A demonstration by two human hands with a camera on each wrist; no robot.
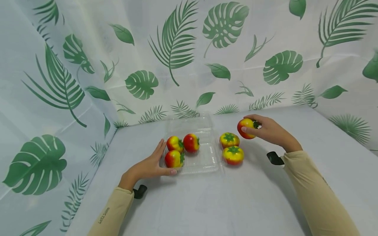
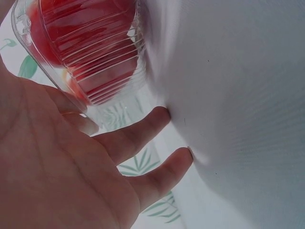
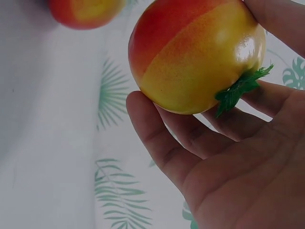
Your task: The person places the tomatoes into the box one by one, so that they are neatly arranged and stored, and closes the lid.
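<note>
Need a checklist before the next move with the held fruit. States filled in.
1. Right grip has red-yellow fruit: ok, thumb and fingers around it.
2. Clear plastic container uncovered: ok.
3. Room inside: ok, right side vacant.
4. Left grip at container: ok, beside its left front corner; pressure: cannot tell.
5. Low straight path to container: not ok, two loose fruits stand between.
</note>
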